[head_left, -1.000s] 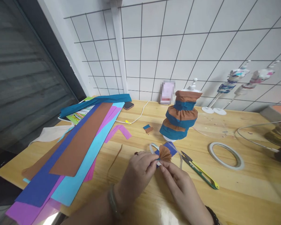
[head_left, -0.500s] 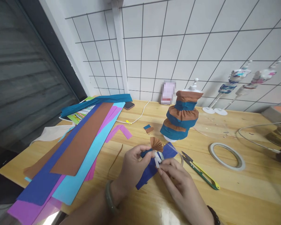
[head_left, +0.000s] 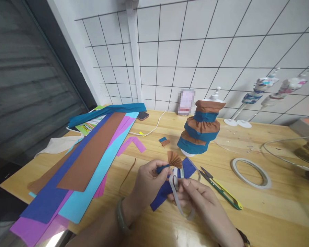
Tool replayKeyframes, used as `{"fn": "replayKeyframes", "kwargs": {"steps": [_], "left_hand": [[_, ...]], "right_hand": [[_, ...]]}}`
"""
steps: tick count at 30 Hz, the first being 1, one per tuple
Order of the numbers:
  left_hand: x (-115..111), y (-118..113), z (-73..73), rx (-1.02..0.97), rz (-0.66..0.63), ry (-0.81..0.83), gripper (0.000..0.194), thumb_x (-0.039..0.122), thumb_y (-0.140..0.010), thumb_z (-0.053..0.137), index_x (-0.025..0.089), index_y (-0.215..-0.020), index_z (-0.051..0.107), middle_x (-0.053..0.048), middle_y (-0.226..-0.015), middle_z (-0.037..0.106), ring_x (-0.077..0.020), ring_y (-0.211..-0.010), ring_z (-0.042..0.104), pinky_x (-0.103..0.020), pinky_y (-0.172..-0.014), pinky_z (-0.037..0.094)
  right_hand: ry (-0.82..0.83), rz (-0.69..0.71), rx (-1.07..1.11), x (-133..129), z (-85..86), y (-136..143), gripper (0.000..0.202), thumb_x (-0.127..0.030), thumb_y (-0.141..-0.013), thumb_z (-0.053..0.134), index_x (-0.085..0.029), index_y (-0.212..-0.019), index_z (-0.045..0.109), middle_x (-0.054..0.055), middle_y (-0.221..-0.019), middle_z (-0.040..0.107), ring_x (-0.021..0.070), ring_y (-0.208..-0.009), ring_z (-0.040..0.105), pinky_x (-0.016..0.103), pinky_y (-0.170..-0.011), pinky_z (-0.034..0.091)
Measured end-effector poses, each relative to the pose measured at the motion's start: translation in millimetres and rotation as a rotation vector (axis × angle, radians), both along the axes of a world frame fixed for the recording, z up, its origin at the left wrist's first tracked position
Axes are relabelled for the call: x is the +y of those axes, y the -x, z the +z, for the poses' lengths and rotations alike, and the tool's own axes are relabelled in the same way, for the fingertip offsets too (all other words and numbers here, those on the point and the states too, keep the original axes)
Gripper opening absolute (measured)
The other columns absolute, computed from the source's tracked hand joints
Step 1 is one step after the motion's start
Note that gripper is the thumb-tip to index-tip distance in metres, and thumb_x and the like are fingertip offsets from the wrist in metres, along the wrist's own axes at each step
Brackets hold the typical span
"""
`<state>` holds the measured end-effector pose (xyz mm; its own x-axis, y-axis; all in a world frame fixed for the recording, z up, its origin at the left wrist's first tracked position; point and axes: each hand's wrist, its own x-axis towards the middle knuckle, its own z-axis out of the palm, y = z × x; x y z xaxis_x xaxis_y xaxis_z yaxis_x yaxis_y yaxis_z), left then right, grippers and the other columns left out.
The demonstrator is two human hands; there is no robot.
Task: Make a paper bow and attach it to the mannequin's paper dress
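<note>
One pleated paper fan [head_left: 175, 160], brown with a blue gathered end, is held just above the bench [head_left: 254, 212], pinched between the thumb and fingers of the left hand [head_left: 149, 181]. The right hand [head_left: 201, 199] grips one narrow white strip [head_left: 176, 197], which loops down between the two hands. Dark blue paper [head_left: 161, 196] lies beneath and behind them. To the right are one pair of yellow-and-green thread snips [head_left: 220, 187] and, farther out, one flat white tape roll [head_left: 265, 181]. Beyond the fan stands one dress form [head_left: 202, 132] wrapped in brown and teal bands, with one small two-coloured scrap [head_left: 164, 141] to its left. Two slimmer mannequins [head_left: 262, 87] on white round bases stand near the tiled wall [head_left: 167, 51]. On the left, long brown, blue, light-blue and purple strips [head_left: 92, 151] overlap, and one phone [head_left: 142, 116] lies near their far end.
</note>
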<state>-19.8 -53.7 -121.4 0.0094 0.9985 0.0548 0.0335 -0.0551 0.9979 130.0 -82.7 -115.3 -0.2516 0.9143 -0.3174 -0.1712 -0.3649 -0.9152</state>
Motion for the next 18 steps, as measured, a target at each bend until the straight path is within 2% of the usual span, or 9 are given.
{"fn": "replayKeyframes", "kwargs": {"steps": [2,5,8,10,14,18], "left_hand": [[-1,-1,0.6,-0.018,-0.009,0.004,0.010,0.022,-0.076,0.058,0.016,-0.083,0.063,-0.002,-0.073,0.068,-0.0132,-0.063,0.064,-0.021,-0.057,0.053],[-2,-2,1.4,-0.018,-0.029,0.008,0.011,0.022,-0.075,0.058,0.015,-0.083,0.063,-0.003,-0.072,0.068,-0.0137,-0.061,0.065,-0.021,-0.055,0.053],[-4,-1,1.0,0.046,-0.058,-0.042,0.012,0.021,-0.075,0.058,0.015,-0.083,0.064,-0.004,-0.072,0.069,-0.0146,-0.061,0.065,-0.023,-0.056,0.054],[-5,0,-0.4,0.127,-0.050,-0.114,0.012,0.020,-0.075,0.058,0.015,-0.083,0.065,-0.005,-0.075,0.069,-0.0157,-0.065,0.066,-0.024,-0.060,0.054],[-5,1,-4.0,0.217,-0.006,-0.198,0.011,0.017,-0.075,0.057,0.016,-0.084,0.065,-0.005,-0.079,0.070,-0.0165,-0.072,0.066,-0.026,-0.069,0.053],[-2,-1,-3.8,0.051,-0.025,-0.069,0.010,0.020,-0.076,0.058,0.016,-0.083,0.063,-0.005,-0.077,0.070,-0.0155,-0.070,0.065,-0.025,-0.066,0.053]], "right_hand": [[-0.088,-0.049,-0.012,0,-1.6,1,0.027,-0.042,-0.077,0.062,-0.020,-0.069,0.049,0.000,-0.067,0.063,0.0126,-0.064,0.062,0.024,-0.066,0.048],[-0.262,-0.100,-0.096,-2,-5.9,2,0.022,-0.039,-0.081,0.058,-0.024,-0.083,0.042,-0.004,-0.066,0.062,0.0113,-0.063,0.059,0.020,-0.060,0.046],[-0.402,-0.079,-0.301,-4,-12.2,0,0.027,-0.039,-0.085,0.051,-0.026,-0.103,0.035,-0.002,-0.071,0.064,0.0126,-0.062,0.059,0.021,-0.058,0.046],[-0.495,-0.068,-0.452,-4,-16.1,-2,0.032,-0.038,-0.086,0.047,-0.024,-0.111,0.033,-0.004,-0.063,0.059,0.0129,-0.053,0.055,0.022,-0.052,0.044],[-0.611,-0.019,-0.627,-4,-18.7,-5,0.028,-0.034,-0.089,0.040,-0.022,-0.114,0.034,-0.008,-0.051,0.048,0.0121,-0.041,0.047,0.022,-0.046,0.041],[-0.663,0.062,-0.678,-5,-13.6,-6,0.020,-0.032,-0.091,0.038,-0.024,-0.110,0.040,-0.005,-0.057,0.055,0.0118,-0.043,0.051,0.020,-0.043,0.042]]}}
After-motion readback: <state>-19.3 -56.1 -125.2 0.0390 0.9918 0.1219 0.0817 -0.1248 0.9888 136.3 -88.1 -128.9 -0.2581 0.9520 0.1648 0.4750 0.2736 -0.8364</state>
